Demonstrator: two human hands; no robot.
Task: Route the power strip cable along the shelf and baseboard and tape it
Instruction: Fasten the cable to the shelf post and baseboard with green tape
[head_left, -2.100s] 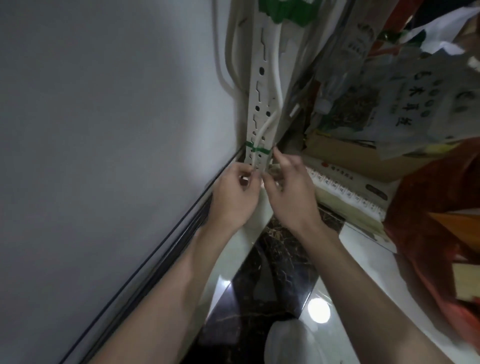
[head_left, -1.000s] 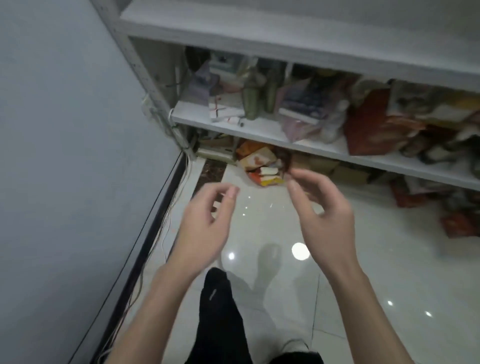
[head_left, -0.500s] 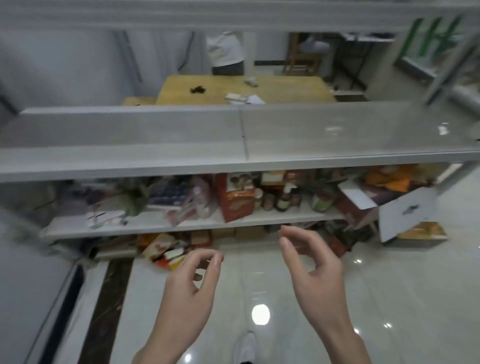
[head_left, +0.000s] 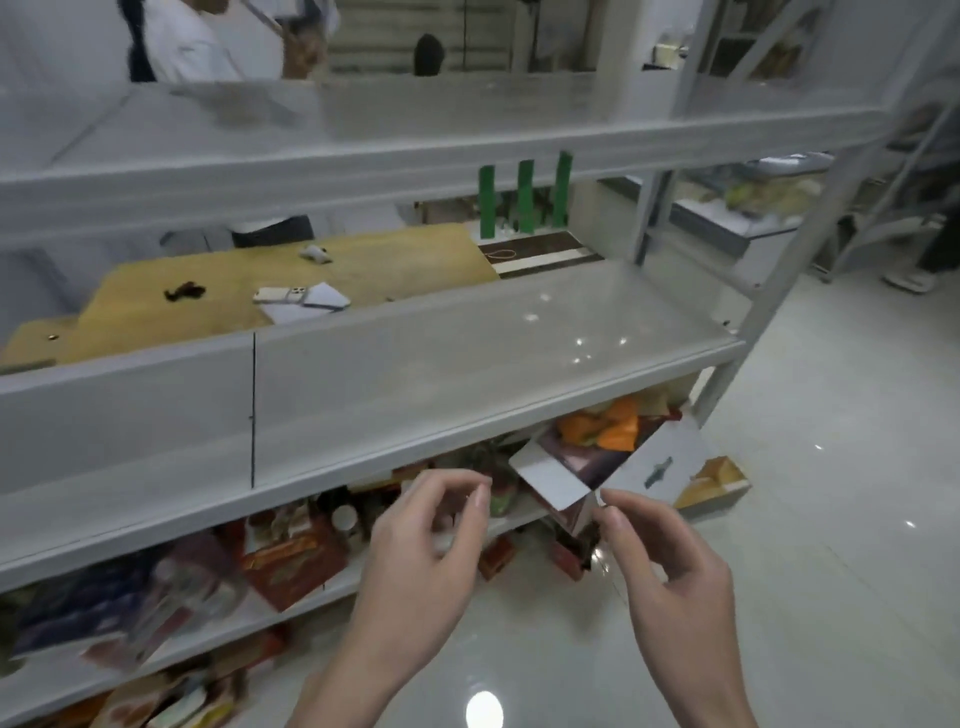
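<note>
White cable is nowhere in your view now. Two seconds ago you had both hands on it, low at the corner post by the wall, pressing where a green band crossed it. Since then you have let go, stood up and swung your head right along the shelving. The cable, the post and the baseboard now lie off to your left, out of frame.

Your left hand (head_left: 421, 566) and right hand (head_left: 670, 566) hang in front of you. They are apart from each other, fingers loosely curled, holding nothing and touching nothing. They have kept that pose through the last second.

Three green strips (head_left: 524, 195) hang side by side from the front edge of the upper shelf (head_left: 363, 171), above and beyond your hands and well apart from them. I take them for pre-cut tape, though the blur leaves that unsure. If so, the band at the post is likely finished and you are here to fetch the next piece. Peel one strip, then go back down to the cable.

Below the strips the middle shelf (head_left: 467, 364) is bare grey. Under it sit packets and an open box (head_left: 550, 478), whose flap is just beyond your right fingertips. Behind the shelving stands a wooden table (head_left: 363, 260) with a phone (head_left: 278, 295) on it.
</note>
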